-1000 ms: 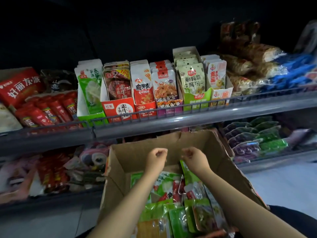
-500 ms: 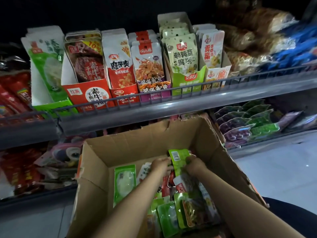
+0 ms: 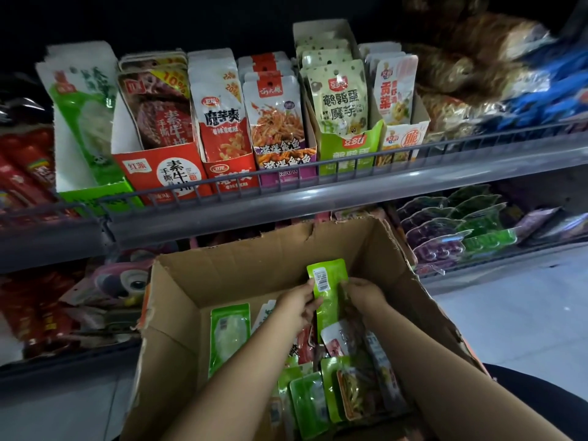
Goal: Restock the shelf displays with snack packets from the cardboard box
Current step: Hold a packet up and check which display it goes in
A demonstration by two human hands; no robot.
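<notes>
Nearest the camera, two bare forearms reach down into the open cardboard box [image 3: 178, 313], which sits in front of the shelving and holds a loose jumble of snack packets [image 3: 321, 399], mostly green, with a pale green one [image 3: 229, 335] lying flat against the left inner wall. Deeper in the box, the left hand [image 3: 297, 308] has its fingers curled against the left edge of an upright green packet [image 3: 327, 291] with a barcode label near its top, pinching it. The right hand [image 3: 362, 296] is curled at the packet's right edge; whether it grips that packet or the ones beneath it cannot be told. The packet stands above the pile, still inside the box. Beyond the far flap, a grey shelf rail [image 3: 318, 198] with a wire guard fronts a row of display cartons: a green-and-white one [image 3: 86, 122], a red carton [image 3: 159, 173], a red-and-white pack row [image 3: 219, 122], a purple carton [image 3: 280, 132], a light green carton [image 3: 340, 106] and an orange-print carton [image 3: 397, 100]. To the right on the lower shelf lie purple and green pouches [image 3: 458, 224].
</notes>
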